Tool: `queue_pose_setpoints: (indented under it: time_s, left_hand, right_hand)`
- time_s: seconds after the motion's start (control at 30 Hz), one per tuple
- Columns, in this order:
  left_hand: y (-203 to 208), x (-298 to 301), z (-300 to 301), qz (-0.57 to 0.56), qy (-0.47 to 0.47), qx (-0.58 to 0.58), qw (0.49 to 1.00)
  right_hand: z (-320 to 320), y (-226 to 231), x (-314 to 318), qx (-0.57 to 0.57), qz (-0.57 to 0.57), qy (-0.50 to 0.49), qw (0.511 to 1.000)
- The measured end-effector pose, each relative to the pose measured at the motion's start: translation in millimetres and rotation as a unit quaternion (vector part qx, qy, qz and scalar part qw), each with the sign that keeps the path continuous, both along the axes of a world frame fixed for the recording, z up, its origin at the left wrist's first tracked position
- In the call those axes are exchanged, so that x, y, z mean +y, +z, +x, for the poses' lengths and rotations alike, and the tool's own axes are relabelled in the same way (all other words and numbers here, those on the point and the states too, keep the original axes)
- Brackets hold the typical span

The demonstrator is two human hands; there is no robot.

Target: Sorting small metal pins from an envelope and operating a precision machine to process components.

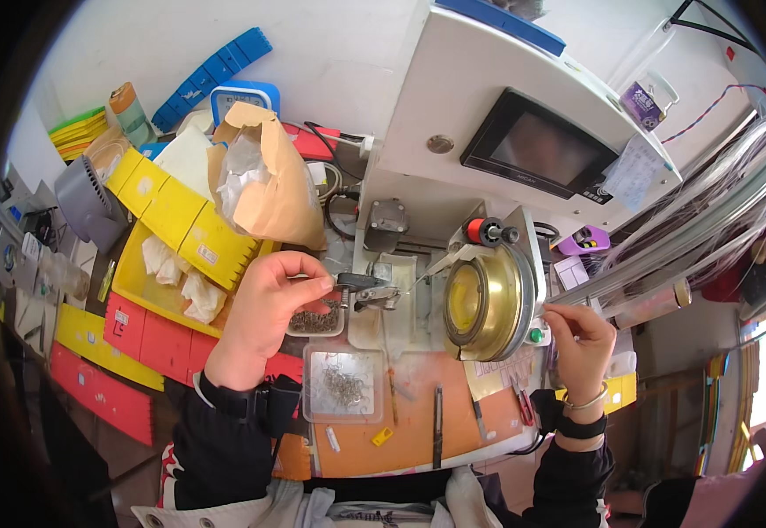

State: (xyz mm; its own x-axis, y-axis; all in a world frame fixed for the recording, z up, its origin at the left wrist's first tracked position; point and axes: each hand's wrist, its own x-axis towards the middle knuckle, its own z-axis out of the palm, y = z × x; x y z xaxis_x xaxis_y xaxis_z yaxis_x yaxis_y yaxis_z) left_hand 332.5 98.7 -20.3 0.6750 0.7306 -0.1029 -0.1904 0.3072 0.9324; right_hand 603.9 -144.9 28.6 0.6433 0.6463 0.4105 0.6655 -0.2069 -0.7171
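My left hand [270, 295] is closed in a pinch just left of a small metal clamp [376, 292] on a benchtop machine. Whatever sits between its fingertips is too small to make out. My right hand [582, 341] has thumb and forefinger drawn together beside the machine's right side, close to a green button [537, 335]; what it pinches, if anything, does not show. Between the hands stands a round brass-coloured drum [480, 304], with a red and black spool [481, 231] above it. Below my left hand, a clear square tray [342, 414] holds many small thin wire pieces.
A white machine housing with a dark screen [537, 145] rises behind. Left are a brown paper bag [277, 189], a yellow bin [141, 290] and red bin strips [159, 339]. Pliers [522, 403] and a dark slim tool [437, 427] lie on the orange board. Clear tubing [708, 211] hangs right.
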Motion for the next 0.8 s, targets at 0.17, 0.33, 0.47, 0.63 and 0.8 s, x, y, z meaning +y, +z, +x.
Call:
queue_pose_setpoints:
  time_s: [0.17, 0.33, 0.47, 0.63, 0.8]
  left_hand:
    - [-13, 2, 5, -0.052, -0.053, -0.016, 0.997]
    - [5, -19, 12, 0.436, 0.126, 0.152, 0.878]
    - [13, -30, 10, 0.477, 0.191, 0.134, 0.847]
    - [29, -49, 21, 0.591, 0.09, 0.161, 0.785]
    - [29, -50, 23, 0.613, 0.074, 0.167, 0.769]
  right_hand:
    - [-1, -3, -2, 0.0, 0.001, 0.007, 1.0]
    - [-3, -1, 0, -0.132, -0.055, 0.038, 0.989]
    - [0, 1, -13, -0.09, -0.064, 0.018, 0.994]
    - [15, -12, -51, 0.011, -0.112, 0.03, 0.993]
    - [33, -22, -68, 0.101, -0.059, -0.075, 0.99]
